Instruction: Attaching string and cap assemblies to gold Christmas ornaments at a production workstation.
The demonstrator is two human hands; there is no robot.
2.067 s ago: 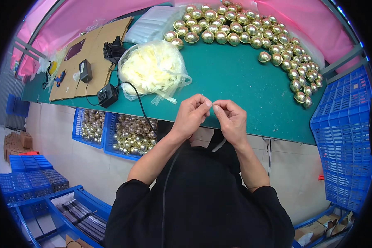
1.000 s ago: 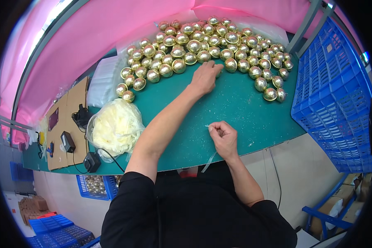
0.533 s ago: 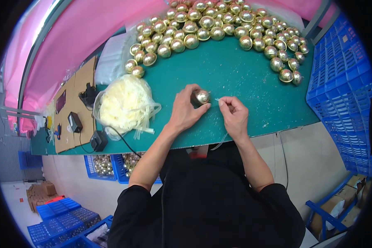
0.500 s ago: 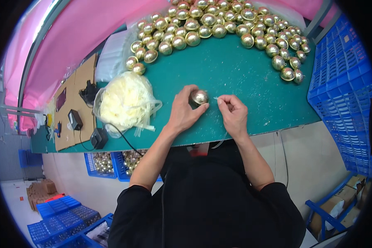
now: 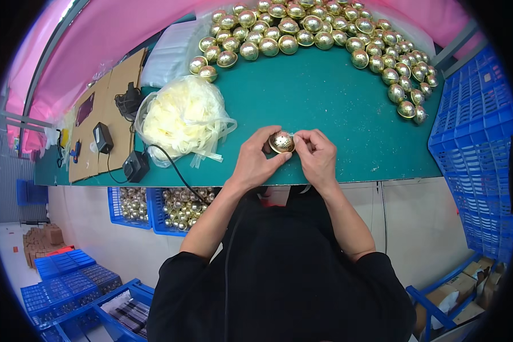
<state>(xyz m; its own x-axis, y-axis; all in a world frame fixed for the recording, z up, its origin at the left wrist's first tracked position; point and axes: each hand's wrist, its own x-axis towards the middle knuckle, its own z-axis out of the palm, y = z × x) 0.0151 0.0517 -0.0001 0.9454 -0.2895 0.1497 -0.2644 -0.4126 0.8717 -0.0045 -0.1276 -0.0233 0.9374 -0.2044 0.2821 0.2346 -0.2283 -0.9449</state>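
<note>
The left hand (image 5: 254,162) is clamped around a shiny gold perforated ball (image 5: 281,142) over the green desk (image 5: 347,114); the right hand (image 5: 318,161) pinches a thin translucent ribbon (image 5: 306,188) beside it.

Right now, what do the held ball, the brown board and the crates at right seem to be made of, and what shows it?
Ball: glossy gold, with bright highlights; metal or metal-coated plastic, unclear which.
Board: probably cardboard; flat, matte brown.
Crates: likely moulded plastic, smooth blue, with regular lattice walls.
</note>
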